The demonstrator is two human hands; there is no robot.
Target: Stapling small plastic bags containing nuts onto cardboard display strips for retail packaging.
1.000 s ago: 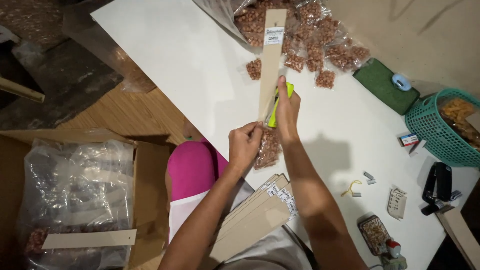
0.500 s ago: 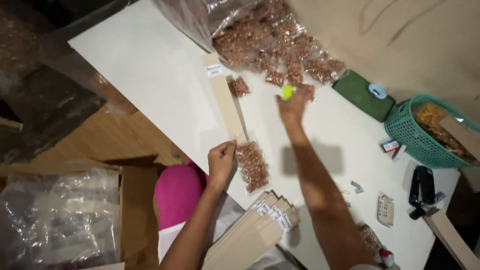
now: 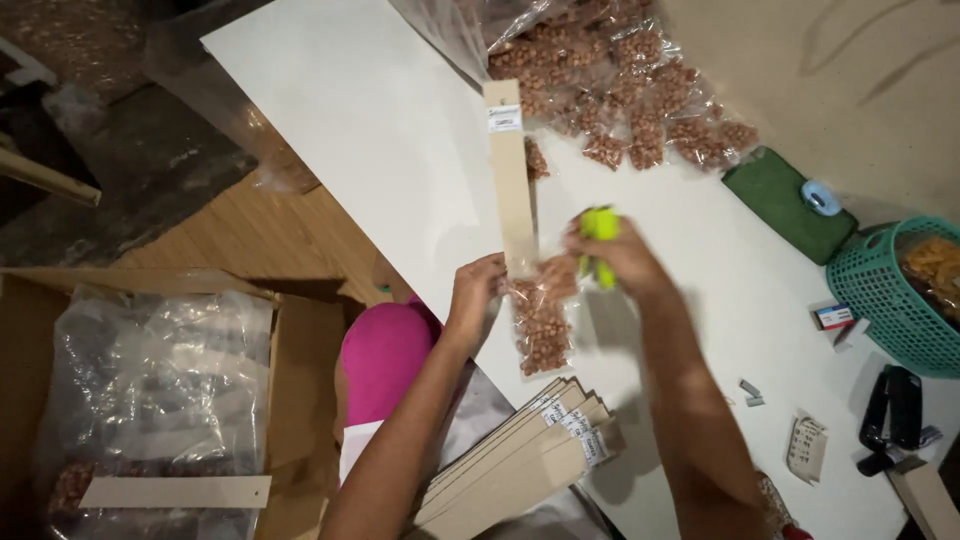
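Note:
A long tan cardboard strip (image 3: 510, 170) lies on the white table (image 3: 380, 130), with small clear packets of peanuts (image 3: 540, 325) at its near end. My left hand (image 3: 475, 300) pinches the strip's near end beside the packets. My right hand (image 3: 620, 255) grips a lime-green stapler (image 3: 598, 225) and presses it down at the top of the packets, just right of the strip. My fingers hide most of the stapler.
A heap of peanut packets (image 3: 640, 90) lies at the table's far end. A stack of cardboard strips (image 3: 520, 455) sits near me. A green basket (image 3: 890, 290), dark green pad (image 3: 785, 200) and black stapler (image 3: 890, 410) are at right. A cardboard box (image 3: 300, 360) with bags is at left.
My right hand reached out toward the heap of packets, then came back with the green stapler to the strip's near end. My left hand stayed at the strip and packets.

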